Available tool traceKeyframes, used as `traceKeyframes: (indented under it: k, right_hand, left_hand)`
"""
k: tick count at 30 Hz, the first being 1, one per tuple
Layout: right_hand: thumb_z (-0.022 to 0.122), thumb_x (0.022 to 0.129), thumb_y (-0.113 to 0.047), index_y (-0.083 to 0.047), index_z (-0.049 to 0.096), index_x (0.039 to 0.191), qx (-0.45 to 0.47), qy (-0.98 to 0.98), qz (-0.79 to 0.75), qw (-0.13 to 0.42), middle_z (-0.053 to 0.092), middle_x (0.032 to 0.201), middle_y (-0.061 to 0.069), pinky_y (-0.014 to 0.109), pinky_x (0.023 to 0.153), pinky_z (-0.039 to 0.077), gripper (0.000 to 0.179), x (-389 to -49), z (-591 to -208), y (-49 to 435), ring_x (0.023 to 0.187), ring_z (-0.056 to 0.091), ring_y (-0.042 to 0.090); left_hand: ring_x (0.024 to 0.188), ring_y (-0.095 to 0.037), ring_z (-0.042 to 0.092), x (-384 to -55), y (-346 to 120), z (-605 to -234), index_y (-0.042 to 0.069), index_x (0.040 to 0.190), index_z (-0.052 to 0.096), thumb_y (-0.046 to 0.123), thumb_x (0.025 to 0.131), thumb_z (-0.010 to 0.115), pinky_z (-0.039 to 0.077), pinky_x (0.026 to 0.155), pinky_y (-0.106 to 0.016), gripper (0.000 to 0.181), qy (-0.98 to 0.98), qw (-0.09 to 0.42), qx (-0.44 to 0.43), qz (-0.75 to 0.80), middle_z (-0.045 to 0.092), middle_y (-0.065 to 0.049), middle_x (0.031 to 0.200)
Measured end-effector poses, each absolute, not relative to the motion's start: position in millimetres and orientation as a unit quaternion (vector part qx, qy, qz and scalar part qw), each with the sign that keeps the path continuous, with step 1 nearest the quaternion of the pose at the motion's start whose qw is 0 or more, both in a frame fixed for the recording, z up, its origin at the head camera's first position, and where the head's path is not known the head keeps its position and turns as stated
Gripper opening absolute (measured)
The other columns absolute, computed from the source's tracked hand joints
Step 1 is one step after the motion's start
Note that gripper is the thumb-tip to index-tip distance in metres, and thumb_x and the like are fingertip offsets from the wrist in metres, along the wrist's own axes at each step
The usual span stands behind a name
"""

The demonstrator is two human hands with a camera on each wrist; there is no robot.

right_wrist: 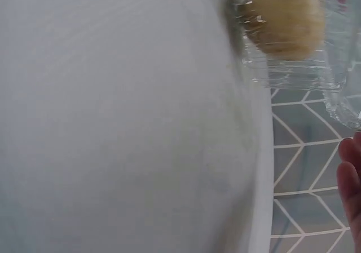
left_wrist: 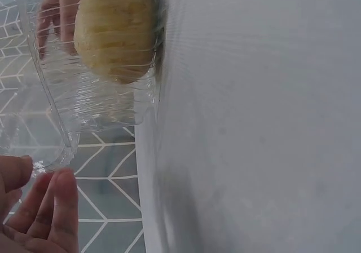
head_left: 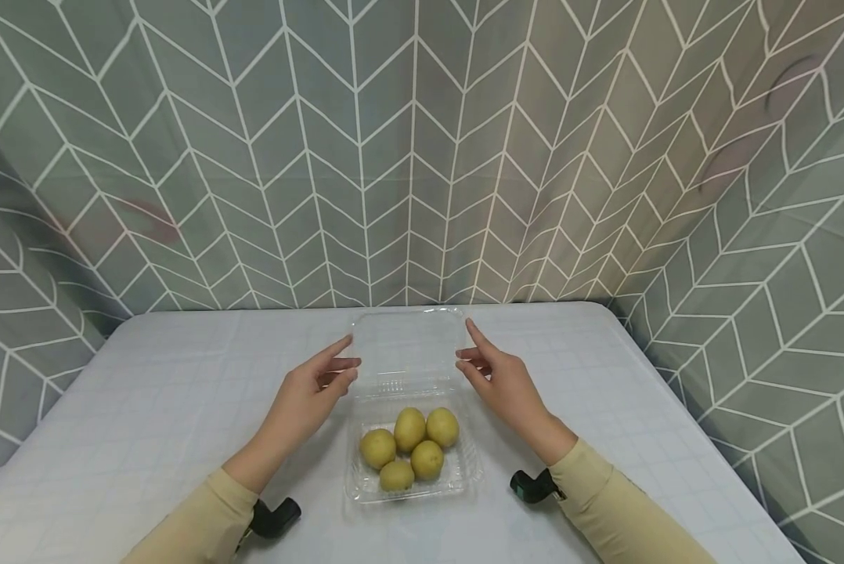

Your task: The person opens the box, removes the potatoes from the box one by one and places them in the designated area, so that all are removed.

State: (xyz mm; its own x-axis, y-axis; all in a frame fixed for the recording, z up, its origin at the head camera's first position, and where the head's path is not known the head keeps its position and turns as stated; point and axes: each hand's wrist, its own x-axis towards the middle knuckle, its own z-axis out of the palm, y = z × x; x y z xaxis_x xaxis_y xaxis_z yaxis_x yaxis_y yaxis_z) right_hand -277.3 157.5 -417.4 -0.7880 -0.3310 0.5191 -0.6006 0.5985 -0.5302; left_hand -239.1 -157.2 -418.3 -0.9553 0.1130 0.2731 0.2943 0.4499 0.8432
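A clear plastic box [head_left: 446, 479] sits on the white counter [head_left: 182, 392], with five roundish yellow pieces of produce [head_left: 410, 429] inside; fruit or vegetable, I cannot tell which. They cluster in the middle of the box, some of them touching. The clear lid [head_left: 408, 341] is hinged along the far side of the box and swung open, raised above the counter; its exact tilt is hard to judge.

The left hand [head_left: 312, 392] is beyond the box to its left, fingers extended and thumb spread apart from the index finger, the tips at the lid's left edge. The right hand [head_left: 503, 380] mirrors it beyond the box to its right, index finger stretched out, thumb apart, at the lid's right edge. Whether the fingertips actually touch the lid is unclear.

Nearer than the hands, a black wrist camera [head_left: 276, 518] shows on each side of the box, beside tan sleeves [head_left: 200, 521]. Behind the box hangs a grey-green curtain [head_left: 387, 157] with white lines.
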Motion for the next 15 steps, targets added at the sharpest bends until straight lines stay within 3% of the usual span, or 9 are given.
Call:
traceKeyframes:
  k: [9, 15]
  right_hand:
    - [0.068, 0.096, -0.017, -0.009, 0.043, 0.150, 0.251, -0.888, 0.361, 0.135, 0.073, 0.109, 0.005, 0.033, 0.075, 0.058, 0.059, -280.0, -422.2, 156.6, 0.088, 0.070, 0.013]
    - [0.065, 0.098, -0.021, -0.009, 0.048, 0.147, 0.248, -0.902, 0.339, 0.097, 0.071, 0.114, 0.005, 0.032, 0.078, 0.057, 0.053, -279.6, -423.3, 156.8, 0.090, 0.070, 0.015]
  left_hand:
    - [0.096, -0.020, 0.070, -244.4, -159.5, -424.7, 0.027, 0.155, 0.034, 0.018, 0.096, 0.067, 0.057, 0.075, -0.026, 0.068, -0.840, 0.055, -0.107, -0.529, 0.068, -0.007, 0.121]
    - [0.094, -0.018, 0.070, -243.9, -159.4, -427.3, 0.022, 0.153, 0.039, 0.013, 0.095, 0.069, 0.057, 0.074, -0.026, 0.066, -0.843, 0.018, -0.087, -0.530, 0.066, -0.011, 0.125]
